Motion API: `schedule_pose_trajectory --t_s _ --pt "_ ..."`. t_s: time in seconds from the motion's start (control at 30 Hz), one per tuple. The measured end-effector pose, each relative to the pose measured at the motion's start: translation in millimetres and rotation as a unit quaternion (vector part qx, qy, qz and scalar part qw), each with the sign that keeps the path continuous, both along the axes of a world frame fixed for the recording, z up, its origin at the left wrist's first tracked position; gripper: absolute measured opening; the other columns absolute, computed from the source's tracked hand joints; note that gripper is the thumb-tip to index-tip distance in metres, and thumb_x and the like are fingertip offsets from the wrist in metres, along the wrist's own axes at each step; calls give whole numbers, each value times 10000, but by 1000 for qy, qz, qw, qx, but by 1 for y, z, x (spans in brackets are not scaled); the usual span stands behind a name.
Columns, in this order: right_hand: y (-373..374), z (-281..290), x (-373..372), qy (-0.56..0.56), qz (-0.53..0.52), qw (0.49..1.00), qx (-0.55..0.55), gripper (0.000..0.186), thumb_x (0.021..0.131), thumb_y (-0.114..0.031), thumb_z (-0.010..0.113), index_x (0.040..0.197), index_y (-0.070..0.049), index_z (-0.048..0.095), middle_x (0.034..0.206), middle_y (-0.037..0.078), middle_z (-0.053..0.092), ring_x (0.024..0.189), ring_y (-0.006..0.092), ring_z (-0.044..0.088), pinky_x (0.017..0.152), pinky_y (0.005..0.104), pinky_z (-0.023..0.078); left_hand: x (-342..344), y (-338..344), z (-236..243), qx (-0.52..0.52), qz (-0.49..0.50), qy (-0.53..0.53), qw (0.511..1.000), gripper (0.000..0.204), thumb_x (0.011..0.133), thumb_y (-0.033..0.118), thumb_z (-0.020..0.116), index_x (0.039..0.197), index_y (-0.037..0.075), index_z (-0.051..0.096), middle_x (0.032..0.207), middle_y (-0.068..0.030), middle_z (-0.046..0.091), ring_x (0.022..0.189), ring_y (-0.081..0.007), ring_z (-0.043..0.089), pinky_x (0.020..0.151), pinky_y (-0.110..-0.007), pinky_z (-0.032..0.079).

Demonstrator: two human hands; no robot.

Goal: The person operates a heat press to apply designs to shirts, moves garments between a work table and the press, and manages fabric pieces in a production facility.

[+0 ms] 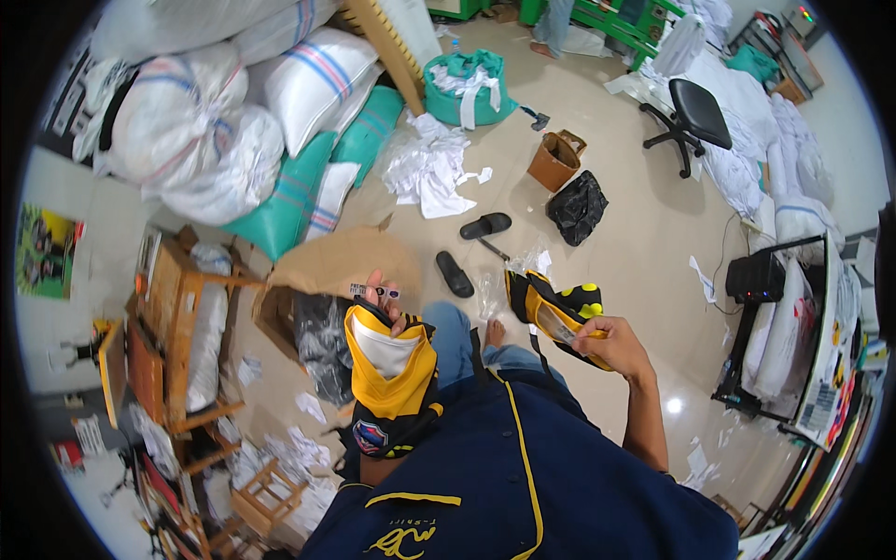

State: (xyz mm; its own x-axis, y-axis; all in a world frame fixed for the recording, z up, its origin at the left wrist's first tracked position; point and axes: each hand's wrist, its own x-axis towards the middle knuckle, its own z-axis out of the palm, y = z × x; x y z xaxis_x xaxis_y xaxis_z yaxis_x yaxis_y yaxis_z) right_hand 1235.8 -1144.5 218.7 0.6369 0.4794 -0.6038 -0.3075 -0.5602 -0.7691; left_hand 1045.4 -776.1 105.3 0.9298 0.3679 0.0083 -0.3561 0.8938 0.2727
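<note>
Fingers curled tight, the left hand [385, 301] is clamped on the top edge of a yellow, black and white garment [394, 378], only the fingertips showing over the fabric. It hangs down from that hold, close in front of the person's dark blue shirt [523, 485], a small badge near its lower end. Over on the right, the right hand [611, 347] is closed too, pinching a second yellow and black piece [553, 311] that juts out toward the left and far side, bunched and folded at the fist. Both pieces are up off the floor, well apart from each other, with the knees in jeans [467, 341] between. Beyond, a pair of black sandals [469, 250] lies on the tiles, and an open cardboard box [308, 280] sits at the left.
</note>
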Motion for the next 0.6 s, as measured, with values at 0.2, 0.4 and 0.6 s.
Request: schedule_pose_trajectory --t_s 0.2,0.4,0.6 --pt "58 -12 55 23 -173 985 16 107 758 -96 752 805 -20 694 773 28 674 716 101 597 698 250 481 161 133 -7 16 -148 -51 988 474 1087 328 287 1521 138 287 1351 -135 523 810 -262 619 575 -383 550" --pt "125 -45 71 -13 -433 901 11 92 774 -79 726 803 -11 673 756 35 657 689 101 590 671 243 482 380 244 -38 -20 -417 -174 892 522 1070 268 373 1546 140 202 1462 -159 421 1059 -324 613 691 -413 550" --pt "216 -16 60 -28 -580 813 -34 106 795 -95 714 813 -5 660 747 35 642 657 89 570 642 224 471 504 299 -34 -79 -555 -145 815 512 1076 280 343 1547 135 205 1472 -175 407 1066 -323 609 690 -411 545"
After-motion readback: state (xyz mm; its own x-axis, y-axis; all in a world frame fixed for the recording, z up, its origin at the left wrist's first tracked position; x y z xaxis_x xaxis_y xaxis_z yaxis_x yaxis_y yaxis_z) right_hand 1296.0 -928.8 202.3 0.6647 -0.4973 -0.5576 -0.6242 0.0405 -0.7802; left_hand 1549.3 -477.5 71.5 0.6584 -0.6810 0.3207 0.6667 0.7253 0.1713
